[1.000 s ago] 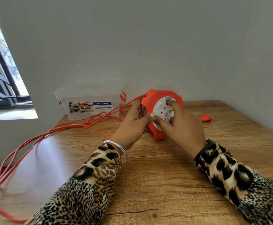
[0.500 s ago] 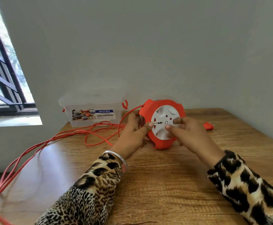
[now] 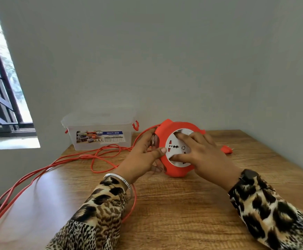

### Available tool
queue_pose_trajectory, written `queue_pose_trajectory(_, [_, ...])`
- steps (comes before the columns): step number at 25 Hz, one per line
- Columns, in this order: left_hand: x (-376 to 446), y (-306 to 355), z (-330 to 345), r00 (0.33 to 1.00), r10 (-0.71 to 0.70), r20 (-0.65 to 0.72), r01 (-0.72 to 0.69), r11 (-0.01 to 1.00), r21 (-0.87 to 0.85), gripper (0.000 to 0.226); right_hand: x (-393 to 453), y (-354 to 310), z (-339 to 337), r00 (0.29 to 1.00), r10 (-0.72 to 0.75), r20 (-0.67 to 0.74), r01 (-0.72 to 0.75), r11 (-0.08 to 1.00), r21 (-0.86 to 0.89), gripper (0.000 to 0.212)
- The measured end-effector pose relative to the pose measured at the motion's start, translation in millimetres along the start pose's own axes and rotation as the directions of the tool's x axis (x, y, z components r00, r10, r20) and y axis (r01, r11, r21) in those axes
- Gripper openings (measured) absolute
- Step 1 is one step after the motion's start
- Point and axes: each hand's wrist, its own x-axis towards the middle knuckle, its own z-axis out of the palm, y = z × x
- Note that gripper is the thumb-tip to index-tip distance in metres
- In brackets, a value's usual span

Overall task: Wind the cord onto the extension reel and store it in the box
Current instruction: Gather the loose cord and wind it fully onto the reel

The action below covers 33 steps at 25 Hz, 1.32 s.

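Note:
An orange extension reel (image 3: 172, 170) with a white socket face stands on edge on the wooden table (image 3: 174, 213). My left hand (image 3: 143, 156) grips its left rim, thumb on the front edge. My right hand (image 3: 201, 150) lies spread over the white socket face, fingers pressing on it. The orange cord (image 3: 100, 154) runs from the reel's left side, loops across the table and hangs off the left edge. A clear plastic box (image 3: 100, 132) with a lid and orange clips stands behind, against the wall. The orange plug (image 3: 227, 149) lies right of the reel.
White walls close the table at the back and right. A barred window (image 3: 1, 98) with a white sill is at the left. Cord strands (image 3: 21, 184) trail over the table's left edge toward the floor.
My right hand has shifted from the reel's right side to spread across the socket face. The cord loops on the table have drawn in toward the reel. The head camera tilted slightly.

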Motion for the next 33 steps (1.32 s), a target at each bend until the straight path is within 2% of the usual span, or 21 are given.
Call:
queue_pose_trajectory(3, [0.4,-1.3,2.8,0.998,0.039,-0.041,-0.036,0.997,0.061,0.056,-0.1,-0.7,3.5,0.997,0.028,-0.072,-0.033,0.997,-0.068,0.052])
queue_pose_trajectory(9, [-0.3,-6.4,14.4,0.991,0.092,-0.097,-0.084,0.993,0.081,0.054,-3.9,-12.7,7.6,0.937,0.328,-0.121,-0.332,0.943,-0.019,0.063])
queue_pose_trajectory(12, [0.7,-6.5,20.4,0.988,0.123,-0.098,-0.111,0.987,0.117,0.055,-1.5,-25.0,6.6,0.849,0.513,-0.126,-0.498,0.857,0.131,0.066])
queue_pose_trajectory(14, [1.1,-6.9,23.9,0.982,0.151,-0.110,-0.132,0.977,0.168,0.057,0.4,-28.2,7.0,0.779,0.626,-0.018,-0.594,0.747,0.299,0.070])
queue_pose_trajectory(16, [1.5,-8.3,26.1,0.977,0.179,-0.113,-0.152,0.965,0.215,0.058,1.0,-30.0,9.2,0.720,0.680,0.136,-0.642,0.578,0.503,0.074])
queue_pose_trajectory(17, [1.6,-8.8,26.6,0.976,0.188,-0.109,-0.161,0.962,0.222,0.058,2.1,-29.9,10.2,0.664,0.703,0.255,-0.673,0.413,0.614,0.075])
queue_pose_trajectory(19, [1.4,-9.2,27.8,0.974,0.201,-0.107,-0.174,0.959,0.222,0.060,4.0,-28.9,9.0,0.546,0.653,0.524,-0.656,-0.055,0.753,0.071])
queue_pose_trajectory(20, [1.4,-9.4,28.4,0.972,0.207,-0.112,-0.179,0.958,0.224,0.060,4.9,-28.5,8.3,0.527,0.588,0.614,-0.592,-0.265,0.761,0.061])
queue_pose_trajectory(21, [1.3,-9.8,29.1,0.971,0.211,-0.116,-0.181,0.958,0.223,0.058,5.6,-27.9,6.9,0.533,0.526,0.663,-0.524,-0.410,0.747,0.047])
queue_pose_trajectory(22, [1.5,-10.6,29.6,0.971,0.208,-0.121,-0.179,0.960,0.214,0.055,5.9,-27.2,4.4,0.557,0.477,0.680,-0.465,-0.499,0.731,0.035])
queue_pose_trajectory(24, [1.4,-12.2,28.1,0.973,0.187,-0.134,-0.164,0.972,0.168,0.050,5.9,-25.3,-0.8,0.603,0.428,0.673,-0.402,-0.565,0.720,0.021])
queue_pose_trajectory(25, [1.0,-12.0,26.5,0.975,0.177,-0.133,-0.158,0.977,0.145,0.049,5.4,-24.0,-3.1,0.598,0.431,0.676,-0.419,-0.551,0.722,0.016])
queue_pose_trajectory(26, [0.4,-11.0,24.8,0.977,0.170,-0.127,-0.155,0.980,0.127,0.049,4.3,-22.9,-5.5,0.581,0.459,0.672,-0.471,-0.483,0.738,0.012])
queue_pose_trajectory(27, [0.1,-10.1,23.4,0.979,0.165,-0.121,-0.151,0.982,0.113,0.049,2.2,-21.2,-6.7,0.561,0.534,0.633,-0.559,-0.320,0.765,0.011])
queue_pose_trajectory(28, [0.3,-9.2,21.8,0.980,0.157,-0.121,-0.144,0.984,0.106,0.047,-0.5,-18.1,-6.6,0.565,0.643,0.517,-0.653,-0.035,0.757,0.012])
queue_pose_trajectory(29, [1.0,-8.3,20.2,0.982,0.142,-0.125,-0.129,0.986,0.104,0.042,-4.2,-13.6,-4.4,0.624,0.718,0.307,-0.683,0.312,0.660,0.012])
queue_pose_trajectory(30, [1.7,-7.2,18.4,0.985,0.121,-0.126,-0.109,0.989,0.101,0.037,-6.8,-10.1,-3.5,0.733,0.676,0.076,-0.606,0.597,0.525,0.014])
queue_pose_trajectory(31, [2.2,-6.2,16.2,0.987,0.102,-0.124,-0.090,0.991,0.098,0.034,-7.5,-7.1,-4.5,0.838,0.538,-0.089,-0.460,0.786,0.412,0.020])
queue_pose_trajectory(32, [2.8,-5.4,13.5,0.988,0.091,-0.123,-0.079,0.992,0.100,0.034,-7.3,-4.9,-5.1,0.914,0.370,-0.168,-0.303,0.895,0.326,0.029])
queue_pose_trajectory(33, [2.5,-4.4,11.0,0.988,0.091,-0.123,-0.078,0.991,0.108,0.038,-7.0,-3.8,-3.4,0.955,0.227,-0.190,-0.178,0.953,0.245,0.039])
